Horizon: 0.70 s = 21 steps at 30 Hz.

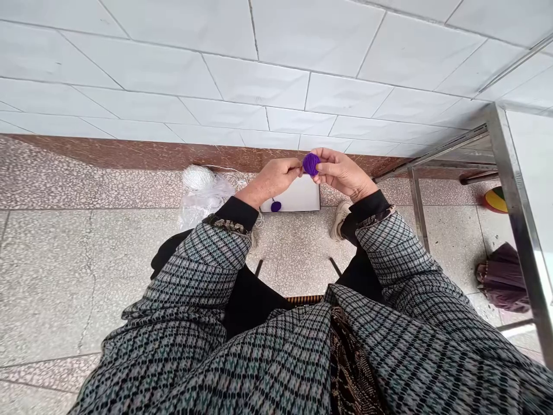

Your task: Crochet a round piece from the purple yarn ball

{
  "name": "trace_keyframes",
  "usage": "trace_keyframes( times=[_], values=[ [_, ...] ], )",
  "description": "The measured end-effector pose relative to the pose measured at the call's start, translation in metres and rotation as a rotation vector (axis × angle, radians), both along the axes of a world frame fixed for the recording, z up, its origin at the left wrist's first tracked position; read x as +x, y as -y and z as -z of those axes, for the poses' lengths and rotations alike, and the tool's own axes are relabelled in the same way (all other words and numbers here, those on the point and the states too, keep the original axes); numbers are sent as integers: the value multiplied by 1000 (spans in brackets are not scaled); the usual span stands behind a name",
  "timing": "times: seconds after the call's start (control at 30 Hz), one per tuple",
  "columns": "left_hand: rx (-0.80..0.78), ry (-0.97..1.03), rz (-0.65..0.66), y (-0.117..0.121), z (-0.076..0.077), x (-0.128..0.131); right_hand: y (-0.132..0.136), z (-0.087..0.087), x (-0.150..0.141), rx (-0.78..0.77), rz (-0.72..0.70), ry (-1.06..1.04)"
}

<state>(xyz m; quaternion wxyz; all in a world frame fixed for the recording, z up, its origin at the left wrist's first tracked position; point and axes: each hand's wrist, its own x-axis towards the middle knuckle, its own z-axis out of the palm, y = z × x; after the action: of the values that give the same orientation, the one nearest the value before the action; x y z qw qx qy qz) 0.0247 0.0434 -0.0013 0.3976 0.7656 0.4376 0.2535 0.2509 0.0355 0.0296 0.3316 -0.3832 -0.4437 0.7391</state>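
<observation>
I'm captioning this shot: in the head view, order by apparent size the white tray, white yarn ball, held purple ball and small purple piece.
White tray
White yarn ball
Held purple ball (looks nearer the camera; true size unsure)
Small purple piece

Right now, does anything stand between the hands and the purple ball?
Nothing visible does. The right hand holds the purple ball directly, and the left hand is right at its side with no object in between; whether it touches the ball is too small to tell.
</observation>
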Motion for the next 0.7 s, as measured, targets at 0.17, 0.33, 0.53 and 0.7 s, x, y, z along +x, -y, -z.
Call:
trace_keyframes(
  times=[0.17,0.33,0.53,0.7],
  values=[
    [-46,-73,237,16,-4,13,-4,3,-4,21,223,63],
    [-5,-36,362,22,-12,13,-5,11,-9,124,287,409],
    [106,13,8,3,-21,-11,5,-2,-8,66,-112,403],
    [77,-23,-39,-3,-14,-12,7,-11,-6,104,-52,58]
  ],
)
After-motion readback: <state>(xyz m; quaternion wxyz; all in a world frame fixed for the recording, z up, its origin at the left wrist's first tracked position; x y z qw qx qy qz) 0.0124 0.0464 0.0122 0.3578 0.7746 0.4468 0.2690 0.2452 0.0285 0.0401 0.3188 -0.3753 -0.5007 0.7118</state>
